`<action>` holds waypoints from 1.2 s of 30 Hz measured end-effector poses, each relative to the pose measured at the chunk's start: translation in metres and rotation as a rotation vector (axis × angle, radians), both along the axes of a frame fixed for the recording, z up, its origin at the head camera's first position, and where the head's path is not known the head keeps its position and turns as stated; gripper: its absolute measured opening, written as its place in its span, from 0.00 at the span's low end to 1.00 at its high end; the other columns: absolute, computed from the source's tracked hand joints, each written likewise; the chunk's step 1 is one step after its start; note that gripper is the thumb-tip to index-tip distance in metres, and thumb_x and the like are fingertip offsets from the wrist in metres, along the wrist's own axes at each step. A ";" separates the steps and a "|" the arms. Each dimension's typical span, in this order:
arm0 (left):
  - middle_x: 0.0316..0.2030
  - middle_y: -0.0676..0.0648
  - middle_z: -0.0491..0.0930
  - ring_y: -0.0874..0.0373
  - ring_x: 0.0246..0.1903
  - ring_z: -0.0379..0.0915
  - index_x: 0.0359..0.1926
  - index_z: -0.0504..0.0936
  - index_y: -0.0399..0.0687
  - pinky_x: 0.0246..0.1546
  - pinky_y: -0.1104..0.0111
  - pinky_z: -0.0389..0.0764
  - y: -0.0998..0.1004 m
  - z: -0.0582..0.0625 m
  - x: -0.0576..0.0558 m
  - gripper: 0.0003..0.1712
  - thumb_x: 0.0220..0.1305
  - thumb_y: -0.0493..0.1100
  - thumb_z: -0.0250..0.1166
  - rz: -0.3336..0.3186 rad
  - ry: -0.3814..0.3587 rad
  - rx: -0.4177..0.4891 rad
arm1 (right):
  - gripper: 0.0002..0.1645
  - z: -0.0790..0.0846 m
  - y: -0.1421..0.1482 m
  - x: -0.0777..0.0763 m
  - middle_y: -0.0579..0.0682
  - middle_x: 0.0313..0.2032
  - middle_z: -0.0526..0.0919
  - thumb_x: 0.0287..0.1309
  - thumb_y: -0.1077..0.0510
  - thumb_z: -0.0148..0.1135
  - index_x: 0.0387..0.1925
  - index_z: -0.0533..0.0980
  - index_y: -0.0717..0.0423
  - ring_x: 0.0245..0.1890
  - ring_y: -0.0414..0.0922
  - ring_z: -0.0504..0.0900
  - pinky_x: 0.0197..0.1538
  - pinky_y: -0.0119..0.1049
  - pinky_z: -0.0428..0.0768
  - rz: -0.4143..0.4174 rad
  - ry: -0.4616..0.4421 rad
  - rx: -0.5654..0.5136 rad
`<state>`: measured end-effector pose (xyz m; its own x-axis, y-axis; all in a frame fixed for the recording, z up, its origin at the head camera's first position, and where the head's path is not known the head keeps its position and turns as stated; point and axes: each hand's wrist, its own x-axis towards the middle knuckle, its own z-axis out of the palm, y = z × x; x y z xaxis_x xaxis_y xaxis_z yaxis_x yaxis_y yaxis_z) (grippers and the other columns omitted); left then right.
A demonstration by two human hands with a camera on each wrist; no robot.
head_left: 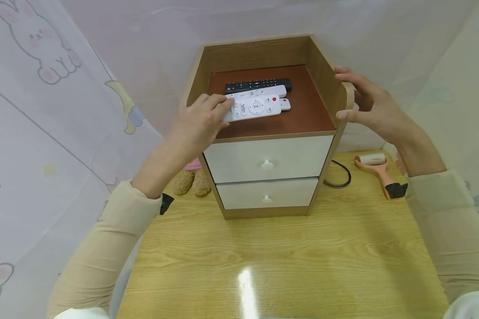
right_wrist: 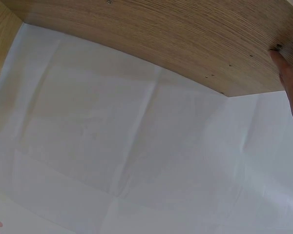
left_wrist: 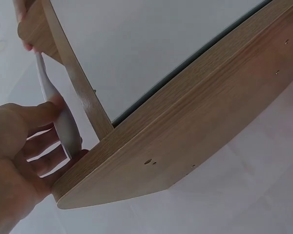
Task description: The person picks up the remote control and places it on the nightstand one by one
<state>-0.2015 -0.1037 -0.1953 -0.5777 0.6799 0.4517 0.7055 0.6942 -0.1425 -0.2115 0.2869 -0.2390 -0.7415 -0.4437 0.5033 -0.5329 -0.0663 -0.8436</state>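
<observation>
My left hand (head_left: 201, 119) pinches the near end of a white remote control (head_left: 259, 107), held over the top of a small wooden cabinet (head_left: 317, 110). In the left wrist view the remote (left_wrist: 68, 126) is edge-on between thumb and fingers, beside the cabinet's side panel (left_wrist: 122, 170). Beneath and behind it are another white remote (head_left: 278, 91), the red-buttoned end of a further white one (head_left: 285, 104), and a black remote (head_left: 281, 83). My right hand (head_left: 377, 104) grips the cabinet's right side panel, thumb at the front edge; the right wrist view shows one finger (right_wrist: 289, 80) against its outer face.
Two white drawers (head_left: 267, 153) with knobs front the cabinet, which stands on a wood-grain table (head_left: 263, 248). A lint roller (head_left: 377, 170) and a black coiled cord (head_left: 339, 182) lie to its right. Brown fuzzy plush feet (head_left: 191, 181) show at left. Patterned curtains (head_left: 143, 53) surround the table.
</observation>
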 end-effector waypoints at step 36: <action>0.56 0.40 0.75 0.45 0.54 0.70 0.61 0.75 0.38 0.44 0.52 0.82 0.009 -0.012 -0.006 0.24 0.65 0.40 0.63 0.041 -0.109 -0.044 | 0.44 -0.002 0.000 -0.002 0.52 0.75 0.47 0.51 0.83 0.55 0.69 0.61 0.59 0.75 0.45 0.42 0.64 0.26 0.67 0.019 -0.003 -0.028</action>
<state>-0.2077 -0.0951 -0.2069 -0.6494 0.6725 0.3550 0.6898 0.7174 -0.0972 -0.2131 0.2868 -0.2409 -0.7349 -0.4433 0.5132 -0.5284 -0.1000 -0.8431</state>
